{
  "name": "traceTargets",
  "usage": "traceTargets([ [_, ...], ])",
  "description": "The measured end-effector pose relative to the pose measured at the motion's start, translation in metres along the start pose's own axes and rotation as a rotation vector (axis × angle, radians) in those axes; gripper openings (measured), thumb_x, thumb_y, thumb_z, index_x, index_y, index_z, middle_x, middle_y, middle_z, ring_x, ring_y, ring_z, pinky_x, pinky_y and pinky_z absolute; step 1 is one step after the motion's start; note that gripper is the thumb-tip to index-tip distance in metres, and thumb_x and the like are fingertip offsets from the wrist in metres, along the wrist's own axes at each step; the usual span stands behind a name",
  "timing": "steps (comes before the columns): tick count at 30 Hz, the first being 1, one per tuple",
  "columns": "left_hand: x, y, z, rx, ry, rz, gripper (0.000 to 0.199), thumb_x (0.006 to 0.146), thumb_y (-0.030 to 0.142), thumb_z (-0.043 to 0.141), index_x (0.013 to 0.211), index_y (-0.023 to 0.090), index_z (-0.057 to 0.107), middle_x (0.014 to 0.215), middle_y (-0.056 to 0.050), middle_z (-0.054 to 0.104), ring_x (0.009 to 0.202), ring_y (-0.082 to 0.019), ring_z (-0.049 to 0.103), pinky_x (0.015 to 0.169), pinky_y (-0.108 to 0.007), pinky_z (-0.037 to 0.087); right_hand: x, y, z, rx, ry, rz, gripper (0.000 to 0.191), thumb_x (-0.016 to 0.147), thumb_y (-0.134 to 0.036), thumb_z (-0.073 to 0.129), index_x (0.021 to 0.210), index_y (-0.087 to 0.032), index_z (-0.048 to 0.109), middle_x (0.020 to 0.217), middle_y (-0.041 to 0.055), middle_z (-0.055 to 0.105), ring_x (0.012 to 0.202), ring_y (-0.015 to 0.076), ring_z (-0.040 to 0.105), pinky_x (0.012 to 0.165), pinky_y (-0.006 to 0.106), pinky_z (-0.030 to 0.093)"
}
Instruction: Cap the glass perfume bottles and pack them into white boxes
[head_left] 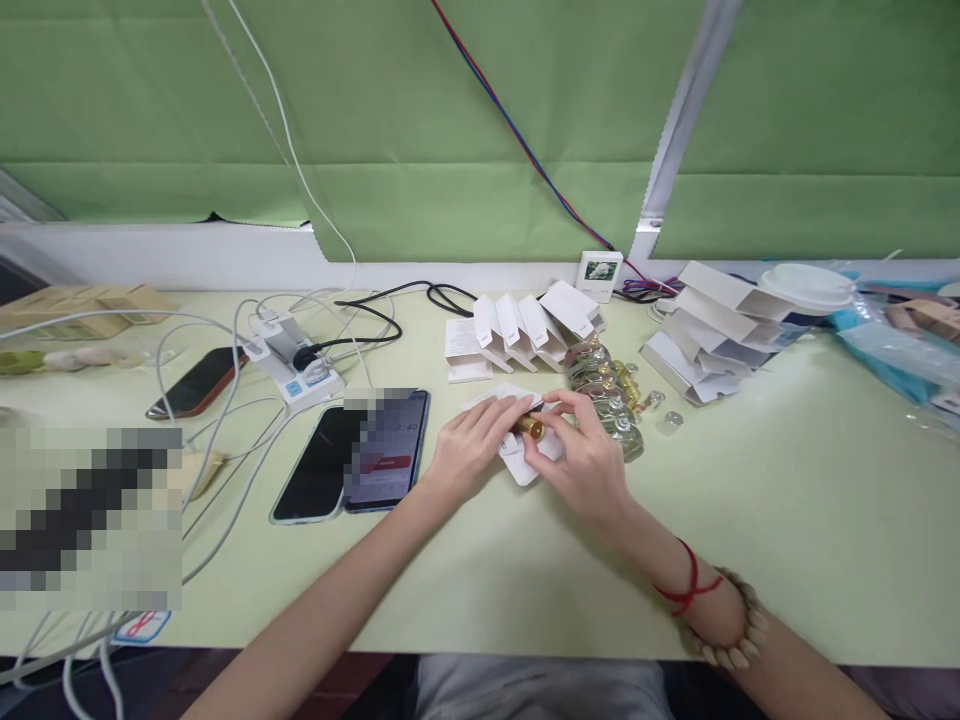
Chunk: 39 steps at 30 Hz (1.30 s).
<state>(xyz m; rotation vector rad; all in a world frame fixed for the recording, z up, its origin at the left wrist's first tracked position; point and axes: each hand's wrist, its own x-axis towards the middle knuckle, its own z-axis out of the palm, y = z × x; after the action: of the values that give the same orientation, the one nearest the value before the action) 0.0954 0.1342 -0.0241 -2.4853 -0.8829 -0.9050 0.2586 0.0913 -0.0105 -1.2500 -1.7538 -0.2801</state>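
Over the middle of the table, my left hand [472,445] is closed on a small white box [521,465], its fingers laid across the top. My right hand [589,460] pinches at a gold-coloured cylinder [532,428] that shows at the box's opening; the cylinder's other end is hidden. Just beyond my right hand lies a row of clear flattish glass bottles [624,437] with gold and silver fittings. Small gold caps [626,380] sit beside them. Several open white boxes [514,335] stand in a row behind my hands.
Two phones [311,465] lie left of my hands, near a white power strip [296,370] with tangled cables. Another phone [199,382] is further left. At the right are stacked white boxes [712,330], a lidded cup [806,290] and plastic bags [907,350].
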Motion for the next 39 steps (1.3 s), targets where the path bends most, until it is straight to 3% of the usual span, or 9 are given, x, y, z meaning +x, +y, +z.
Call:
traceTargets([
  [8, 0.005, -0.002, 0.0, -0.023, 0.004, -0.099, 0.03, 0.091, 0.019, 0.045, 0.119, 0.018, 0.052, 0.11, -0.005, 0.064, 0.097, -0.015, 0.061, 0.075, -0.023, 0.046, -0.001, 0.01, 0.002, 0.128, -0.085, 0.088, 0.019, 0.09, -0.027, 0.046, 0.102, -0.015, 0.055, 0.109, 0.0098, 0.056, 0.091, 0.0148, 0.06, 0.064, 0.023, 0.05],
  [12, 0.001, -0.005, 0.004, -0.052, -0.015, -0.094, 0.028, 0.089, 0.018, 0.048, 0.116, 0.019, 0.054, 0.108, -0.004, 0.065, 0.097, -0.016, 0.06, 0.075, -0.024, 0.046, 0.004, 0.012, -0.003, 0.23, -0.051, 0.119, 0.017, 0.092, -0.022, 0.037, 0.101, -0.015, 0.05, 0.108, 0.0115, 0.056, 0.099, 0.0166, 0.057, 0.078, 0.028, 0.049],
  [19, 0.002, -0.008, 0.01, -0.029, 0.0, -0.152, 0.027, 0.087, 0.02, 0.052, 0.114, 0.018, 0.055, 0.108, -0.004, 0.065, 0.098, -0.017, 0.06, 0.075, -0.024, 0.046, 0.004, 0.009, -0.002, 0.205, -0.162, 0.126, 0.022, 0.095, -0.029, 0.037, 0.104, -0.016, 0.053, 0.095, 0.0077, 0.06, 0.086, 0.0161, 0.059, 0.075, 0.027, 0.048],
  [24, 0.002, -0.009, 0.009, 0.041, -0.015, -0.046, 0.028, 0.087, 0.014, 0.046, 0.113, 0.019, 0.056, 0.108, -0.004, 0.065, 0.096, -0.017, 0.062, 0.069, -0.025, 0.046, 0.02, 0.018, -0.02, 0.245, 0.038, 0.085, 0.024, 0.094, -0.03, 0.042, 0.109, -0.016, 0.056, 0.097, 0.007, 0.061, 0.084, 0.014, 0.059, 0.073, 0.024, 0.049],
  [27, 0.001, -0.008, 0.008, 0.053, 0.005, -0.016, 0.029, 0.086, 0.011, 0.045, 0.112, 0.018, 0.057, 0.108, -0.004, 0.066, 0.095, -0.017, 0.062, 0.069, -0.025, 0.047, 0.035, 0.041, -0.041, 0.18, 0.2, 0.274, 0.028, 0.093, -0.036, 0.043, 0.102, -0.016, 0.06, 0.093, 0.0071, 0.062, 0.073, 0.0133, 0.058, 0.059, 0.023, 0.047],
  [29, 0.0, -0.008, 0.008, 0.054, 0.014, -0.019, 0.029, 0.085, 0.01, 0.045, 0.111, 0.018, 0.058, 0.108, -0.004, 0.066, 0.095, -0.017, 0.062, 0.07, -0.025, 0.047, 0.042, 0.062, -0.053, 0.071, 0.22, 0.391, 0.031, 0.09, -0.041, 0.046, 0.092, -0.015, 0.064, 0.088, 0.0068, 0.064, 0.067, 0.0137, 0.057, 0.058, 0.025, 0.045],
  [32, 0.0, -0.007, 0.009, 0.059, 0.007, -0.02, 0.03, 0.085, 0.01, 0.047, 0.111, 0.019, 0.058, 0.107, -0.005, 0.066, 0.096, -0.017, 0.062, 0.071, -0.025, 0.048, 0.043, 0.093, -0.06, -0.171, 0.126, 0.545, 0.029, 0.084, -0.043, 0.052, 0.087, -0.017, 0.067, 0.082, 0.0057, 0.066, 0.072, 0.0176, 0.058, 0.065, 0.029, 0.042],
  [35, 0.0, -0.008, 0.009, 0.063, 0.006, -0.021, 0.03, 0.085, 0.01, 0.046, 0.111, 0.019, 0.059, 0.107, -0.005, 0.066, 0.095, -0.018, 0.062, 0.07, -0.026, 0.048, 0.036, 0.116, -0.057, -0.243, -0.043, 0.69, 0.026, 0.078, -0.036, 0.059, 0.097, -0.02, 0.066, 0.087, 0.0041, 0.068, 0.078, 0.02, 0.06, 0.065, 0.029, 0.039],
  [39, 0.001, -0.009, 0.009, 0.043, 0.009, -0.033, 0.031, 0.085, 0.009, 0.045, 0.111, 0.019, 0.059, 0.106, -0.004, 0.066, 0.095, -0.017, 0.062, 0.069, -0.025, 0.048, 0.028, 0.129, -0.049, -0.283, -0.2, 0.733, 0.025, 0.076, -0.026, 0.058, 0.099, -0.02, 0.066, 0.092, 0.0045, 0.068, 0.084, 0.0209, 0.061, 0.065, 0.029, 0.039],
])
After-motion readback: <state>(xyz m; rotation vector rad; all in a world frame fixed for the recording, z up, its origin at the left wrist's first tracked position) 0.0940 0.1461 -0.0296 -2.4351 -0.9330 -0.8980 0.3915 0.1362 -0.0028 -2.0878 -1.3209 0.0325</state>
